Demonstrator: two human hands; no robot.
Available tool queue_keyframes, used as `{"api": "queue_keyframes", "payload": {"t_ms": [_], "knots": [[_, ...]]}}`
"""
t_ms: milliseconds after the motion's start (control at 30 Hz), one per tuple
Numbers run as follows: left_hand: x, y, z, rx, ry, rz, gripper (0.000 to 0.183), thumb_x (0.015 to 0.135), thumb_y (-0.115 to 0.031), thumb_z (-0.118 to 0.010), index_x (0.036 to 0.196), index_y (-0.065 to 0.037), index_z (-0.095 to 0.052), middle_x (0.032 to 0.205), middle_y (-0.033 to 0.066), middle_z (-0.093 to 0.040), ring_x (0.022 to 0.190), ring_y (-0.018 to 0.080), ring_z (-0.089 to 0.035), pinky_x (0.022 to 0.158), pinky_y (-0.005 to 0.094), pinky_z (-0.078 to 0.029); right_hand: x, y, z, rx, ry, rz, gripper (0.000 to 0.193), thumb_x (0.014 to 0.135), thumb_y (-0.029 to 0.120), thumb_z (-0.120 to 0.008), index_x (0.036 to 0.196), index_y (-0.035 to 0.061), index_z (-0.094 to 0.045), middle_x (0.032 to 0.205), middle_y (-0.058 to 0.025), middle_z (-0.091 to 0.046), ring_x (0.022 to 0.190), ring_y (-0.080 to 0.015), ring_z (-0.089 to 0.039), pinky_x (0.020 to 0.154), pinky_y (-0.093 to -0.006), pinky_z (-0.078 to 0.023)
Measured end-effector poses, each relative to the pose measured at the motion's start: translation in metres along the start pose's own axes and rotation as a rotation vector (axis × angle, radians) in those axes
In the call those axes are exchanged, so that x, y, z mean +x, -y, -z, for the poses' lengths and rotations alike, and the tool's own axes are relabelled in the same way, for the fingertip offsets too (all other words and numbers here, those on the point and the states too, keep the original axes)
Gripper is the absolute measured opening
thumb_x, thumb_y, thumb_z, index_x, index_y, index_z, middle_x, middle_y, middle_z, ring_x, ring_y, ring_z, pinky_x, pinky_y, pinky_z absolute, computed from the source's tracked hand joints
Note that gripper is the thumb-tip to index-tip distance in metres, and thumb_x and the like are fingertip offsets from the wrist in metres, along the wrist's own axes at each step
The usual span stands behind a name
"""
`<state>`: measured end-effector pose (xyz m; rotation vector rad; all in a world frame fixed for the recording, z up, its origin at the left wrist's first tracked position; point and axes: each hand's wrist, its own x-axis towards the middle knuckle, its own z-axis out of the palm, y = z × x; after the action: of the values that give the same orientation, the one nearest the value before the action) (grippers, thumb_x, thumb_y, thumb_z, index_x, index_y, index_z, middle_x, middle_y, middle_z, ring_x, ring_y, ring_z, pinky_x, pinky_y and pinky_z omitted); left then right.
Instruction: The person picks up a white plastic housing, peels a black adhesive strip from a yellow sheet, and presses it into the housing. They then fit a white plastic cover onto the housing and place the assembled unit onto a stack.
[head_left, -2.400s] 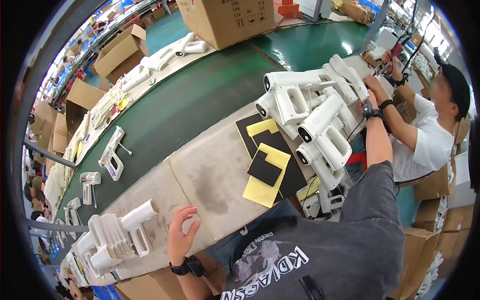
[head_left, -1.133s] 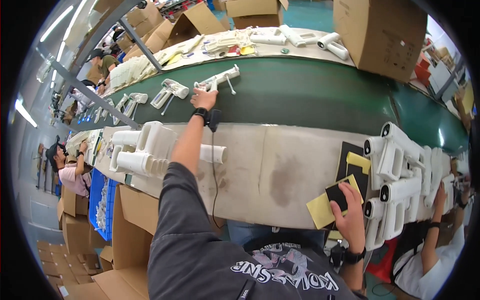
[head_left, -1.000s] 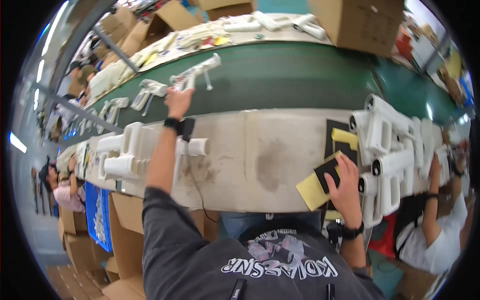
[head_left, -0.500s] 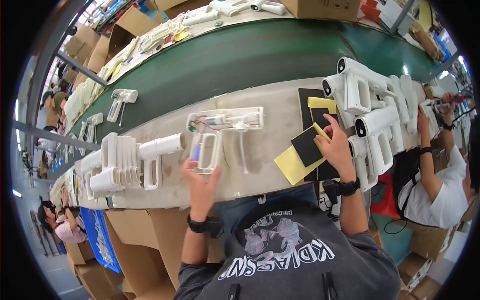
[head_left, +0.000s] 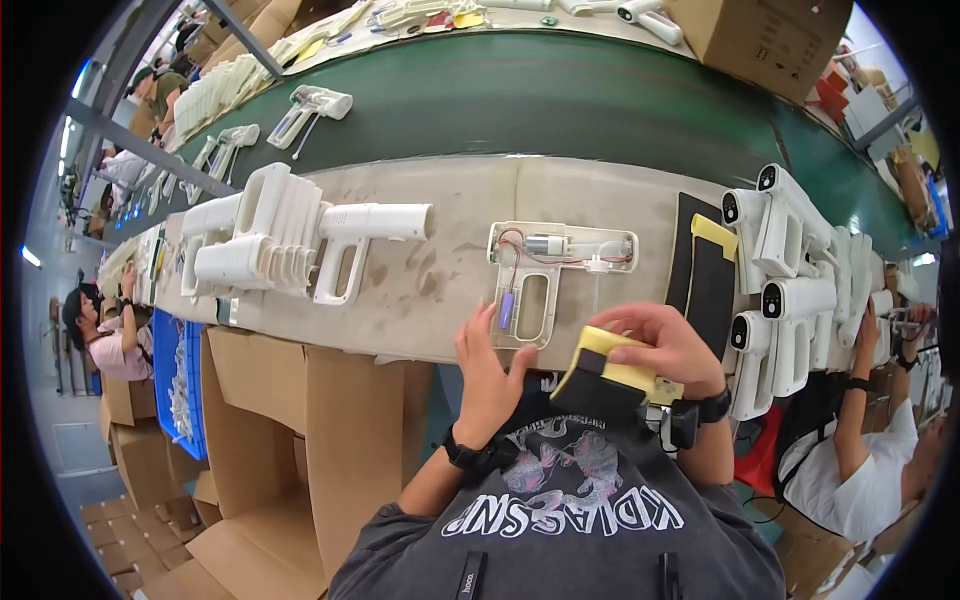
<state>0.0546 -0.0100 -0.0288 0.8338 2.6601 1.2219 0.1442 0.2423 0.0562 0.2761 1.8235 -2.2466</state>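
Note:
In front of me a white gun-shaped housing half (head_left: 575,266) lies with its inside up. It holds a silver motor (head_left: 544,244), red wires and a purple cylinder (head_left: 507,310) in the handle. My left hand (head_left: 485,380) is just below the handle, fingers spread and holding nothing. Between the thumb and fingers of my right hand (head_left: 672,352) is a yellow backing sheet (head_left: 592,343) with black pads on it. The sheet is bent and hangs over the table's front edge. Under and behind the right hand lies a black sheet (head_left: 712,290) with a yellow piece (head_left: 714,236) on top.
White gun-shaped shells (head_left: 345,250) stand stacked at left. Assembled white devices (head_left: 800,300) crowd the right, beside a co-worker's arm (head_left: 855,410). A green conveyor belt (head_left: 600,110) runs behind, carrying open housings (head_left: 310,110). Cardboard boxes (head_left: 350,430) and a blue crate (head_left: 180,385) sit below.
My right hand has lifted the yellow sheet with its black pads off the table and brought it toward me. My left hand has drawn away from the housing handle. The view has shifted.

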Motion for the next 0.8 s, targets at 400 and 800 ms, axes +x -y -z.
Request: {"api": "queue_keyframes", "payload": {"t_ms": [400,800], "knots": [[0.002,-0.009,0.050,-0.634,0.222,0.299,0.025,0.093,-0.015,-0.075,0.109,0.003,-0.067,0.095,0.0050,-0.073,0.083,0.0066,-0.065,0.072,0.0234,-0.052,0.061,-0.011,-0.065,-0.903,-0.319,0.688,0.033,0.085,0.002,-0.077,0.117,0.0029,-0.071,0.107,-0.0075,-0.069,0.096,-0.0221,-0.067,0.085,-0.0331,-0.054],[-0.008,-0.001,0.065,-0.434,0.277,-0.176,0.025,0.085,-0.012,-0.081,0.105,0.000,-0.071,0.086,0.0098,-0.070,0.071,0.0177,-0.064,0.067,0.0300,-0.051,0.086,-0.031,-0.030,0.066,0.097,0.067,0.024,0.079,0.007,-0.086,0.098,0.0001,-0.073,0.093,-0.0020,-0.065,0.078,-0.0082,-0.058,0.073,-0.0249,-0.049]]}}
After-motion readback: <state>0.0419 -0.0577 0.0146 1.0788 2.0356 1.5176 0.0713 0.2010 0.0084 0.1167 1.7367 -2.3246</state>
